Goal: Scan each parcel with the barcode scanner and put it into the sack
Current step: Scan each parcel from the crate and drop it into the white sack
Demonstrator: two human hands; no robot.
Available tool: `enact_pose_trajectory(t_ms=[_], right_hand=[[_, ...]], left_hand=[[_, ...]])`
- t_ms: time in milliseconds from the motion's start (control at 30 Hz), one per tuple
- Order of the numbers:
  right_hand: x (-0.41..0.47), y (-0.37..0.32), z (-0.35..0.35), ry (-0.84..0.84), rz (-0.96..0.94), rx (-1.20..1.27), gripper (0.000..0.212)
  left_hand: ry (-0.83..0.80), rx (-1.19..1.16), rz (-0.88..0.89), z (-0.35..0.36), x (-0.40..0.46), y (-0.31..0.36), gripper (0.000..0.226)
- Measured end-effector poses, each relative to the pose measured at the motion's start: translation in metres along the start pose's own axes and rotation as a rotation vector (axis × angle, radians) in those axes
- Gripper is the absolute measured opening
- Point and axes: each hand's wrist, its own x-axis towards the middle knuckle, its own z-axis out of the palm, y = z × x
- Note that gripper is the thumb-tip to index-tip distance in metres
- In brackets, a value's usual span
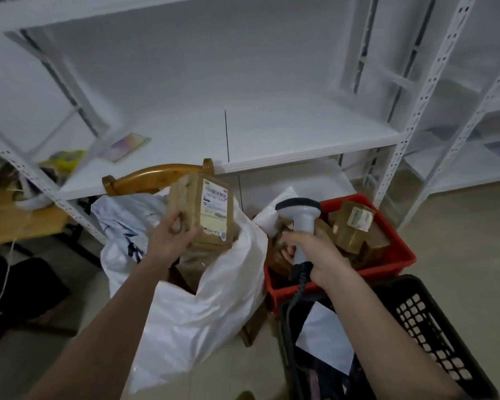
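Two hands: left point(172, 236), right point(319, 251). One scanner point(302, 219). One sack point(208, 298). One held parcel point(204, 210); several more in red crate point(399, 255), exact count unclear. One black crate point(433, 327). One wooden chair point(153, 177).

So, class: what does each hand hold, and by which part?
The left hand holds a parcel by its lower left edge, above the sack. The right hand holds the scanner by its handle.

Brown labelled parcel point(202, 215) upright above open white sack point(202, 307), grey scanner point(302, 223) upright, more parcels point(355, 226) apparently in red crate
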Motion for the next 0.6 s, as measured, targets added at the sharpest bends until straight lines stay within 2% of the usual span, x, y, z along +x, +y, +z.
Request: enact_pose_trajectory(t_ms=[100, 167, 233, 333, 400, 500, 600], right_hand=[[0.024, 0.017, 0.024, 0.067, 0.005, 0.023, 0.037], [0.041, 0.027, 0.042, 0.119, -0.004, 0.018, 0.045], [0.057, 0.038, 0.06, 0.198, -0.018, -0.048, 0.049], [0.077, 0.055, 0.081, 0.301, -0.008, -0.139, 0.075], [0.086, 0.062, 0.087, 0.363, 0.024, -0.212, 0.087], [0.098, 0.068, 0.088, 0.443, 0.033, -0.266, 0.078], [0.106, 0.064, 0.083, 0.511, -0.015, -0.176, 0.064]], left_hand=[[-0.217, 0.132, -0.053, -0.001, 0.028, -0.012, 0.077], [-0.314, 0.184, -0.01, -0.005, 0.04, -0.019, 0.083], [-0.357, 0.234, 0.057, -0.012, 0.052, -0.025, 0.088], [-0.402, 0.162, 0.071, -0.021, 0.066, -0.028, 0.085], [-0.388, 0.196, 0.087, -0.024, 0.075, -0.025, 0.083], [-0.354, 0.335, 0.213, -0.024, 0.083, -0.023, 0.099], [-0.484, 0.339, 0.348, -0.017, 0.089, -0.02, 0.095]])
